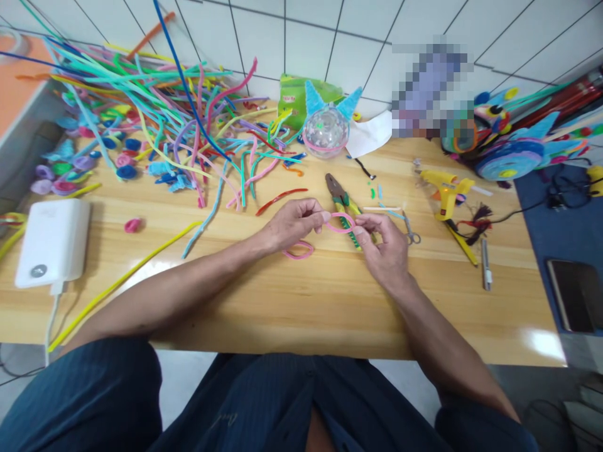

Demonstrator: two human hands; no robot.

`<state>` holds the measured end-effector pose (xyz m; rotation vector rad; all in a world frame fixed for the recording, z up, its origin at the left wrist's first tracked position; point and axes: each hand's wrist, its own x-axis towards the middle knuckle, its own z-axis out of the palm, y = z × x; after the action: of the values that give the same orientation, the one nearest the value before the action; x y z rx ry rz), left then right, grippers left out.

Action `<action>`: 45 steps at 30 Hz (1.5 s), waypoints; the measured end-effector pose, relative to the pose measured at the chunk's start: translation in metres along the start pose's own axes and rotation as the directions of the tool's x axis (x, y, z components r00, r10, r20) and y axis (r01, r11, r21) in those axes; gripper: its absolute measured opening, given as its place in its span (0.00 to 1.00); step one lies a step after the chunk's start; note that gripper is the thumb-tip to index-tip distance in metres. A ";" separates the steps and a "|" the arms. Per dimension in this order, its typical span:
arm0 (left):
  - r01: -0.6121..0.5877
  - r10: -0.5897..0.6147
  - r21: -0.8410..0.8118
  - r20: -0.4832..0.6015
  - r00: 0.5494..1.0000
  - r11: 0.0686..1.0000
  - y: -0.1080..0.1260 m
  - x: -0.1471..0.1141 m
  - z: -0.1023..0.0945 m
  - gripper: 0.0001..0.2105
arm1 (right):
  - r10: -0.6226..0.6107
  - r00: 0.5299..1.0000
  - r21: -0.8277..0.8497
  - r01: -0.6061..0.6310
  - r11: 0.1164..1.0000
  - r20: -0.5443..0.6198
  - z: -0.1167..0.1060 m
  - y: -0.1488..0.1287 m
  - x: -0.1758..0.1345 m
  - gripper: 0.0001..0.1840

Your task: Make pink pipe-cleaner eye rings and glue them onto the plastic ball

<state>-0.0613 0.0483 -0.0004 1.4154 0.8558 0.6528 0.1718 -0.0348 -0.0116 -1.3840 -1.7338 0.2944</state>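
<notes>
Where the wooden table point(301, 314) comes nearest the body, a long yellow pipe cleaner point(127, 282) slants inward from the left of its edge, passing close to a white power bank point(54, 242). Over on the right lies a cutter knife point(487, 267), with a slim yellow tool point(464, 245) just beside it. A pink loop point(301, 258) rests on the table, partly covered by the left hand point(299, 223). That hand's fingers are closed in a pinch on one end of a pink ring point(339, 231), and the right hand point(384, 248) pinches the opposite end, so the ring hangs between them. Right behind it lie pliers point(338, 191), crowding that spot, their handles partly hidden. Farther right are small scissors point(412, 237), then a yellow glue gun point(445, 188). Left of the pliers lies a red pipe cleaner point(280, 199). Beyond, a clear ball point(326, 129) with blue ears stands before a green bag point(292, 103), while a tangle of coloured pipe cleaners point(136, 78) crowds the far left, near a tiled wall point(257, 37)
</notes>
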 end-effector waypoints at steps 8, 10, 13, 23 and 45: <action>0.064 -0.063 -0.062 0.016 0.998 0.996 -0.006 0.002 0.001 0.24 | -0.150 0.986 -0.107 0.158 0.982 0.076 -0.001 0.008 0.000 0.08; 0.065 -0.063 -0.059 0.035 0.997 0.996 -0.004 0.001 0.001 0.24 | -0.149 0.986 -0.099 0.156 0.983 0.076 -0.001 0.009 0.000 0.09; 0.060 -0.059 -0.025 0.065 0.996 0.998 0.000 0.002 -0.002 0.23 | -0.153 0.985 -0.092 0.160 0.983 0.077 -0.002 0.011 0.000 0.10; 0.069 -0.073 0.133 0.028 0.997 0.989 0.008 0.008 -0.014 0.14 | -0.197 0.974 -0.105 0.208 0.972 0.108 -0.006 0.016 0.001 0.10; -0.107 -0.448 0.932 0.264 0.854 0.345 0.050 -0.006 -0.044 0.16 | -0.441 0.866 -0.011 0.456 0.890 0.234 -0.004 0.009 0.001 0.08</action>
<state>-0.0956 0.0718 0.0515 2.3381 0.9814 -0.5616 0.1809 -0.0317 -0.0148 -0.9734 -2.2142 0.1363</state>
